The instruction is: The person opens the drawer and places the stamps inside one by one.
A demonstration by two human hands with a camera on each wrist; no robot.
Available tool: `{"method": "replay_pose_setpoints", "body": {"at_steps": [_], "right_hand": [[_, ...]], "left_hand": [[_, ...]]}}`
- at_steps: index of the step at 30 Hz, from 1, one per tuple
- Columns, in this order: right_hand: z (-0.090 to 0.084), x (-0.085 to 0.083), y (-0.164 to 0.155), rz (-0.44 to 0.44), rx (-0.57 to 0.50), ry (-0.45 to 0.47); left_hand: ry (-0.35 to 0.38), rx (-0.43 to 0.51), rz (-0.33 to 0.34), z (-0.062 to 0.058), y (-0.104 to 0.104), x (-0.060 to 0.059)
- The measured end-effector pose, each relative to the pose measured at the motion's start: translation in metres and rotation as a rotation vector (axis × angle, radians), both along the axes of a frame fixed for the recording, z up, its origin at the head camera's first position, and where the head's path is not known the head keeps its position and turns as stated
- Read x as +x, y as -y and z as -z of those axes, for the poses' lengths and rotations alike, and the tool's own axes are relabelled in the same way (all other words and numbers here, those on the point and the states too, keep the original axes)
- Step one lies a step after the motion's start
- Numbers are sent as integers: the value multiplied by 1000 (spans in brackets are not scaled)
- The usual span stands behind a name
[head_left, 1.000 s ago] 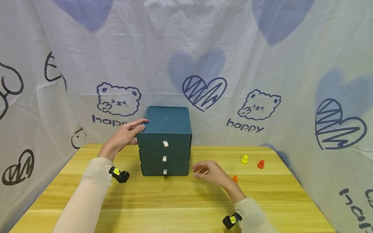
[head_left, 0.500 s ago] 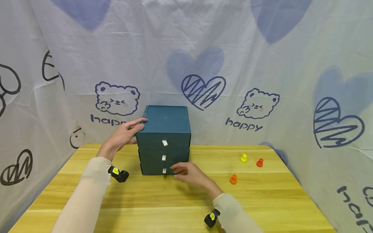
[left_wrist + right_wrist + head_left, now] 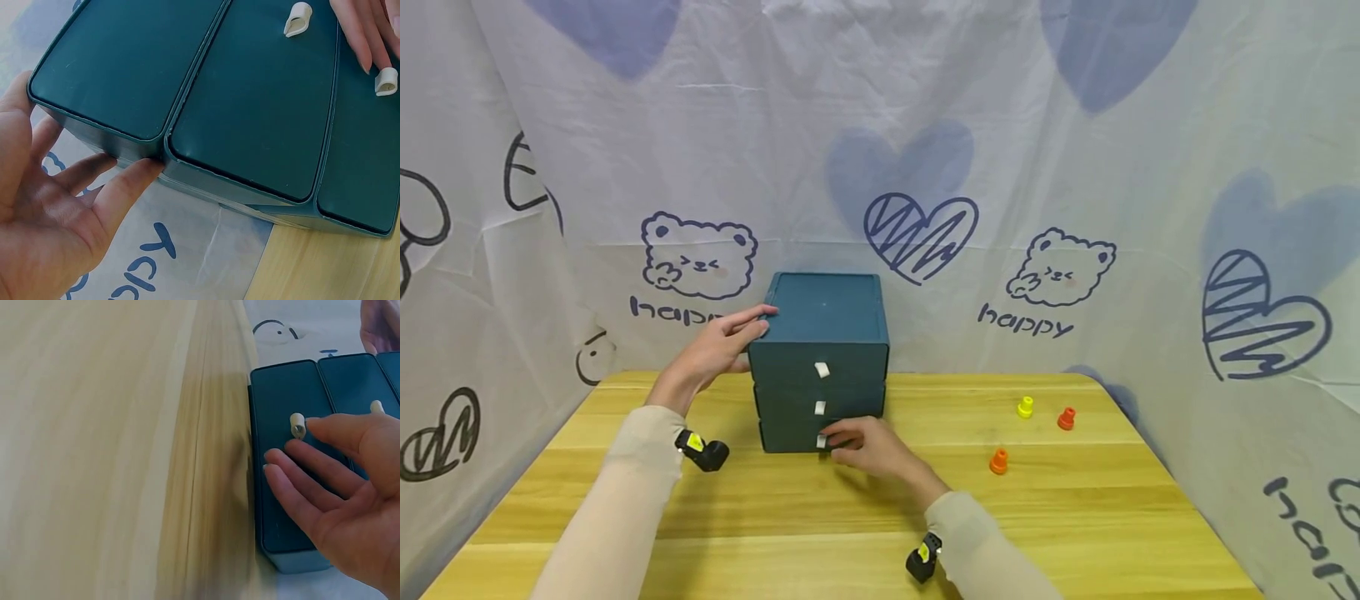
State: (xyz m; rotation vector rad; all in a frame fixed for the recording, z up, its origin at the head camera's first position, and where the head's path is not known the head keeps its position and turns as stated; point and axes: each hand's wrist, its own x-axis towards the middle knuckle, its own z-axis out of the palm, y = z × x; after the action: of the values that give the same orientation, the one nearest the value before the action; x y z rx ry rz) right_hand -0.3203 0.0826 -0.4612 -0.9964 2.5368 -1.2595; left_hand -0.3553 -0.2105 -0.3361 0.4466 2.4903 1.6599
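A dark teal unit of three stacked drawers (image 3: 820, 367) stands on the table, all drawers closed, each with a small white tab pull. My left hand (image 3: 711, 354) rests against its upper left side, fingers spread along the side and over the top edge. In the left wrist view that hand (image 3: 62, 194) touches the upper drawer's casing. My right hand (image 3: 872, 450) is at the bottom drawer, thumb and index fingertips right at its white pull (image 3: 822, 442). The right wrist view shows the thumb beside this pull (image 3: 298, 425), the other fingers extended loosely below.
To the right on the wooden table (image 3: 1075, 517) stand a yellow peg-like piece (image 3: 1026, 407), a red one (image 3: 1067, 418) and an orange one (image 3: 998, 462). A white printed cloth (image 3: 940, 75) hangs behind the table and along its sides.
My right hand has moved left from beside the drawer unit to the bottom drawer's pull. The left hand stays on the unit's upper left side.
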Motion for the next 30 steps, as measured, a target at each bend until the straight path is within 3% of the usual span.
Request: {"method": "replay_pose_setpoints", "body": {"at_steps": [6,13,17,30], "right_hand": [[3,-1,13,91,18,-86],[6,-2,25,239,-39,-97],[8,-1,28,262,-52,-134],[7,10,27,294,-7,-121]], "left_hand": [[4,5,2,1,1,1],[11,4,4,0,1,0],[11,5,-2,1,1,-1],[7,-4,7,0,1,-1]]}}
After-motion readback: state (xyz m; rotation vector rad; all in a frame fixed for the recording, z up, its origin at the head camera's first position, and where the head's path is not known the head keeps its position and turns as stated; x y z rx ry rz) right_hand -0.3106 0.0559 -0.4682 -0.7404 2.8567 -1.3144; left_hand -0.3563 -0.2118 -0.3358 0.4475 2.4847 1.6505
